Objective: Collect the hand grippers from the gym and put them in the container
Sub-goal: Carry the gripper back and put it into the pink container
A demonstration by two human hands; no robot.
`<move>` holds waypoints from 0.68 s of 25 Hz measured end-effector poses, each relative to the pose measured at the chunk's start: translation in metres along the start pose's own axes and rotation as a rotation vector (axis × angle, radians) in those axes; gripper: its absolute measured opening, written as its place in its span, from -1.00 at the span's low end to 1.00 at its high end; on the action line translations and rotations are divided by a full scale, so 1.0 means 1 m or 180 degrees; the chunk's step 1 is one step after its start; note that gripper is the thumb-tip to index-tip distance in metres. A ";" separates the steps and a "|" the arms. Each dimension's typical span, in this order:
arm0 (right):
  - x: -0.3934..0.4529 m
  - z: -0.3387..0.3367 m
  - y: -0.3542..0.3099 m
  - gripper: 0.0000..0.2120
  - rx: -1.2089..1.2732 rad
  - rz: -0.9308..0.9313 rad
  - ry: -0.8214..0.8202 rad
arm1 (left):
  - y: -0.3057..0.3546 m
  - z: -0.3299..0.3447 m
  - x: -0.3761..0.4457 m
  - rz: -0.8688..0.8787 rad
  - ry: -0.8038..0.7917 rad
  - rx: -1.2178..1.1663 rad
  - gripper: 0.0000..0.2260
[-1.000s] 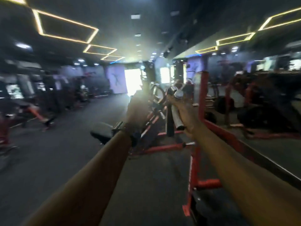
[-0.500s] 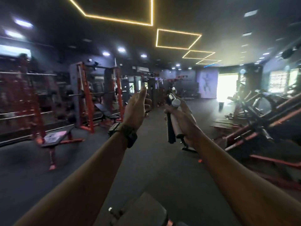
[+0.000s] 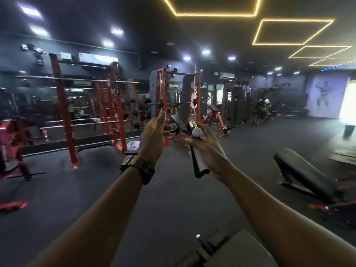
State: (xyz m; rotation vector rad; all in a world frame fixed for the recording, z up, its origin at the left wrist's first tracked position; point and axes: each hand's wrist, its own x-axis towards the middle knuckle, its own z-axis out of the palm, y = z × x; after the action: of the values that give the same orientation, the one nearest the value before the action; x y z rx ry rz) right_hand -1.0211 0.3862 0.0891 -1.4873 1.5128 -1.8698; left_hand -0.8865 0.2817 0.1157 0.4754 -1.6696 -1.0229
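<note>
Now right hand [image 3: 209, 151] fingers grip hand gripper [image 3: 196, 151]; left hand [image 3: 154, 137] open.

right hand [image 3: 209, 151] grips hand gripper [image 3: 196, 151] | left hand [image 3: 154, 138] beside, holding nothing

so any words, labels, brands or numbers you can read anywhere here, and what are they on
None can be read.
Red rack upright: marks run down it, too blurred to read.
Wall poster: a figure only, no legible words.
Wristwatch on the left arm: its face is turned away.
Hand gripper held in the right hand: no marking shows.
Left hand: open, holds nothing.
</note>
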 end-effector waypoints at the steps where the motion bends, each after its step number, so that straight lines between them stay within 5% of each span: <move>1: 0.010 0.029 0.007 -0.51 0.0031 0.0033 -0.0021 | -0.011 -0.027 0.008 -0.0007 0.0011 0.0062 -0.52; 9: 0.093 0.209 0.070 -0.50 0.0172 0.0194 -0.0244 | -0.110 -0.186 0.072 -0.0371 0.0071 0.0186 -0.57; 17: 0.233 0.303 0.193 -0.49 0.0253 0.0329 -0.0423 | -0.241 -0.249 0.195 -0.0491 0.0253 0.0499 -0.45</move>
State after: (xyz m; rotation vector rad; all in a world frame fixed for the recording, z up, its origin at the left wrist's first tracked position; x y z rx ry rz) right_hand -0.9276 -0.0247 0.0148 -1.4391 1.4104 -1.7164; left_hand -0.7691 -0.0914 0.0470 0.7486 -1.6687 -0.9746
